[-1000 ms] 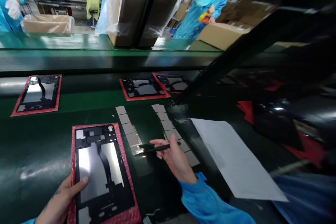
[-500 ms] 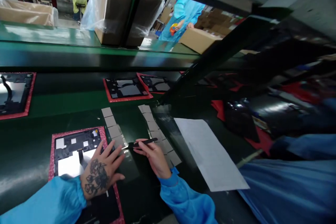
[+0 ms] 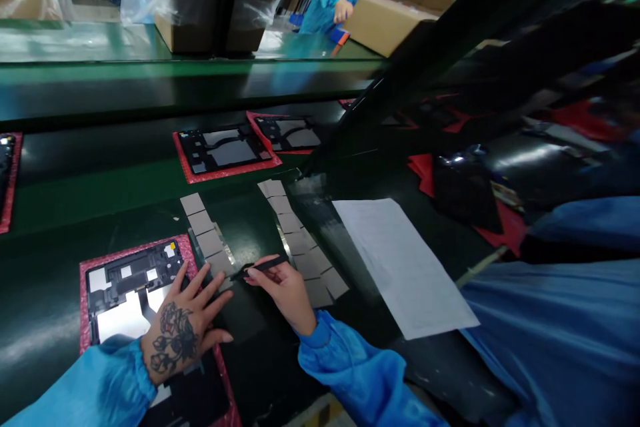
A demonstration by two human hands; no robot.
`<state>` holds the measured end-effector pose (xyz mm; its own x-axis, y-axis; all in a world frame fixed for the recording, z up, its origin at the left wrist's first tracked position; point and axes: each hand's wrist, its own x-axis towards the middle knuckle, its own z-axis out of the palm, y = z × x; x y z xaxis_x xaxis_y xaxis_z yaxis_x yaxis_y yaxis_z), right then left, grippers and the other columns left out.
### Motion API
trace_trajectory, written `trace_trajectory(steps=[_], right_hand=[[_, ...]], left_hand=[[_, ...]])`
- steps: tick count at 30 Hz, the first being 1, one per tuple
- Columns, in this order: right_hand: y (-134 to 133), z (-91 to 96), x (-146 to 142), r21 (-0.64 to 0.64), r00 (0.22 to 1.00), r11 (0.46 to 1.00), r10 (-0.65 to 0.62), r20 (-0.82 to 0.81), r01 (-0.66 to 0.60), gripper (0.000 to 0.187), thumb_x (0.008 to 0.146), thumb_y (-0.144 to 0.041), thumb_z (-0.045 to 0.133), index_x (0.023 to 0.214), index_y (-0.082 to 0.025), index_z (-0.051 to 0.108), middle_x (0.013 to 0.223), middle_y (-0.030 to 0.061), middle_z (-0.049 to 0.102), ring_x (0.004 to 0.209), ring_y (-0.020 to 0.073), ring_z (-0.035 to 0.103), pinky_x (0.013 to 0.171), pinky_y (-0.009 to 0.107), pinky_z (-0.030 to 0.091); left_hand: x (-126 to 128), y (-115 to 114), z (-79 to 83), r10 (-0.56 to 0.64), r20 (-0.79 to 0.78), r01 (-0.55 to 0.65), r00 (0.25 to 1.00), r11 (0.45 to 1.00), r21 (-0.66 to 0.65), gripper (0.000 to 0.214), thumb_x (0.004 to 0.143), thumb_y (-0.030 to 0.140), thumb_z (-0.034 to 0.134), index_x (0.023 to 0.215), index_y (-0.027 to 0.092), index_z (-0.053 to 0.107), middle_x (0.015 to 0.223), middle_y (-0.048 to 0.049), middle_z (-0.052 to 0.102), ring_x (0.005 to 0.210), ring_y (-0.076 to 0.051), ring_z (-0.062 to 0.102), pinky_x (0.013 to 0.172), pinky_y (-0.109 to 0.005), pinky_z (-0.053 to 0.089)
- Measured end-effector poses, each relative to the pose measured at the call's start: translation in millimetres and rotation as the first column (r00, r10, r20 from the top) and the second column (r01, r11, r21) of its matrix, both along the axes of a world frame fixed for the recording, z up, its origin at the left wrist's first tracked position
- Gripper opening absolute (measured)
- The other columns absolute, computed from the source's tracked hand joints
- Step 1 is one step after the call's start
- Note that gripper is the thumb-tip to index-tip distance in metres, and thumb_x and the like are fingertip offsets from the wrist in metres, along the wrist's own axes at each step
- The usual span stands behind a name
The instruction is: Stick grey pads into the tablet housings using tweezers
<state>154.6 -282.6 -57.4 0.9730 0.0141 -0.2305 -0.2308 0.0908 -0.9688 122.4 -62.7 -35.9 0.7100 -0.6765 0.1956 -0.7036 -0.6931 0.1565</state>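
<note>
table [image 3: 60,213] dark green. tablet frame [image 3: 125,280] in red tray, near edge, under left hand [image 3: 183,330], fingers spread flat. right hand [image 3: 285,287] pinching black tweezers [image 3: 260,267], tip at grey pad strip [image 3: 210,240]; pad not yet lifted, most remaining.

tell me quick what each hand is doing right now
Left hand: open, fingers spread flat on the tablet back panel.
Right hand: closed on black tweezers.

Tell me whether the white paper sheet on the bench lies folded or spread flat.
Spread flat: the white paper sheet lies as one unfolded rectangle on the dark green bench.
</note>
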Motion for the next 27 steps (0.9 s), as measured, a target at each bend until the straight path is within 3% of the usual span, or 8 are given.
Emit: trace_trajectory(steps=[8, 12, 15, 18, 21, 23, 27], right_hand=[[2, 6.4, -4, 0.013, 1.000, 1.000, -0.021, -0.015, 0.021, 0.036, 0.066, -0.043, 0.081, 0.081, -0.017, 0.063, 0.075, 0.0038, 0.069, 0.069, 0.0211, 0.070, 0.068, 0.032, 0.060], [-5, 7.4, 1, 0.034, 0.969, 0.969, -0.245, -0.005, 0.245, 0.042, 0.060, -0.044, 0.085, 0.081, -0.017, 0.061, 0.073, 0.0020, 0.069, 0.064, 0.0191, 0.069, 0.059, 0.029, 0.060], [-2, 13.1, 14, 0.066, 0.944, 0.944, -0.318, -0.089, 0.324, 0.049, 0.052, -0.045, 0.088, 0.080, -0.017, 0.060, 0.071, 0.0011, 0.068, 0.064, 0.0172, 0.068, 0.054, 0.023, 0.057], [23, 24.0, 23, 0.101, 0.964, 0.963, -0.238, -0.123, 0.250, 0.049, 0.055, -0.044, 0.087, 0.084, -0.018, 0.058, 0.070, 0.0004, 0.067, 0.065, 0.0174, 0.068, 0.055, 0.021, 0.057], [64, 31.9, 21, 0.133, 0.986, 0.982, -0.118, -0.120, 0.133, 0.051, 0.058, -0.046, 0.085, 0.088, -0.019, 0.054, 0.067, -0.0007, 0.066, 0.065, 0.0198, 0.069, 0.054, 0.024, 0.057], [91, 32.1, 17, 0.150, 0.991, 0.987, -0.033, -0.130, 0.052, 0.054, 0.056, -0.050, 0.085, 0.086, -0.019, 0.053, 0.065, -0.0012, 0.065, 0.064, 0.0208, 0.069, 0.054, 0.026, 0.058], [124, 22.1, 11, 0.161, 0.989, 0.987, 0.047, -0.140, -0.024, 0.054, 0.057, -0.053, 0.083, 0.085, -0.018, 0.052, 0.066, -0.0017, 0.064, 0.064, 0.0200, 0.069, 0.055, 0.027, 0.059]], left_hand=[[-2, 1, -5.8, 0.007, -0.062, -0.007, 0.998, 1.000, 0.001, 0.059, 0.092, 0.065, 0.033, 0.131, 0.025, 0.053, 0.140, -0.0031, 0.045, 0.133, -0.031, 0.032, 0.113, -0.054, 0.006], [-2, -2, -8.4, 0.001, -0.105, 0.000, 0.994, 1.000, 0.013, 0.061, 0.092, 0.066, 0.033, 0.133, 0.024, 0.051, 0.141, -0.0052, 0.044, 0.134, -0.034, 0.031, 0.110, -0.057, 0.015], [-9, -5, 3.8, 0.009, -0.058, -0.009, 0.998, 1.000, -0.004, 0.059, 0.091, 0.064, 0.039, 0.134, 0.025, 0.048, 0.143, -0.0069, 0.041, 0.132, -0.032, 0.034, 0.107, -0.057, 0.022], [-25, 2, 25.2, 0.077, 0.020, -0.076, 0.997, 0.995, -0.065, 0.047, 0.095, 0.046, 0.046, 0.134, 0.021, 0.047, 0.140, -0.0091, 0.043, 0.126, -0.027, 0.041, 0.104, -0.048, 0.033], [-42, 23, 37.9, 0.174, 0.063, -0.169, 0.983, 0.982, -0.084, 0.030, 0.096, 0.022, 0.040, 0.118, 0.011, 0.058, 0.111, -0.0124, 0.060, 0.097, -0.024, 0.056, 0.082, -0.038, 0.048], [-48, 41, 36.7, 0.214, 0.080, -0.209, 0.974, 0.976, -0.067, 0.029, 0.095, 0.016, 0.036, 0.104, 0.008, 0.062, 0.096, -0.0126, 0.061, 0.082, -0.023, 0.056, 0.070, -0.036, 0.049], [-47, 64, 22.2, 0.281, 0.112, -0.273, 0.953, 0.959, -0.079, 0.028, 0.094, 0.014, 0.035, 0.100, 0.010, 0.062, 0.099, -0.0136, 0.060, 0.087, -0.025, 0.056, 0.071, -0.038, 0.049]])
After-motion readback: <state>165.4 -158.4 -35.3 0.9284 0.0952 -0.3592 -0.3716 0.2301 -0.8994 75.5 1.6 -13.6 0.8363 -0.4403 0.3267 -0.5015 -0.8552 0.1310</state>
